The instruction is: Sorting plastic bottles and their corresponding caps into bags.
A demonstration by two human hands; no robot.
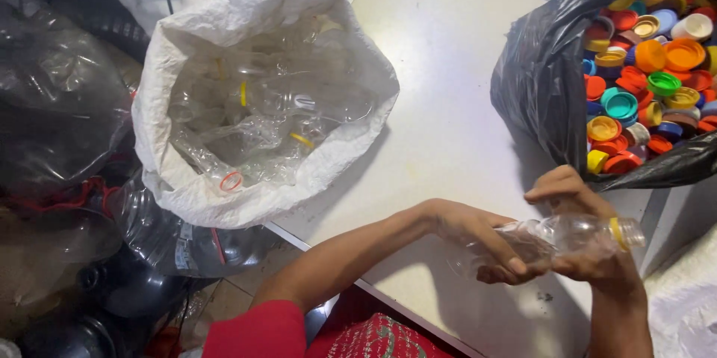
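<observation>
White tabletop (448, 89): left hand (478, 242) grips crumpled clear plastic bottle (553, 242); right hand (579, 223) clasps its neck. Advisable: steady body, twist at yellow collar ring (618, 233).

A pale, off-white table (441, 104) runs from six o'clock up to twelve, bearing a black plastic bag (545, 81) of coloured bottle caps (650, 66) at two o'clock, while a white woven sack (246, 201) of clear bottles overlaps its edge at ten o'clock.
</observation>
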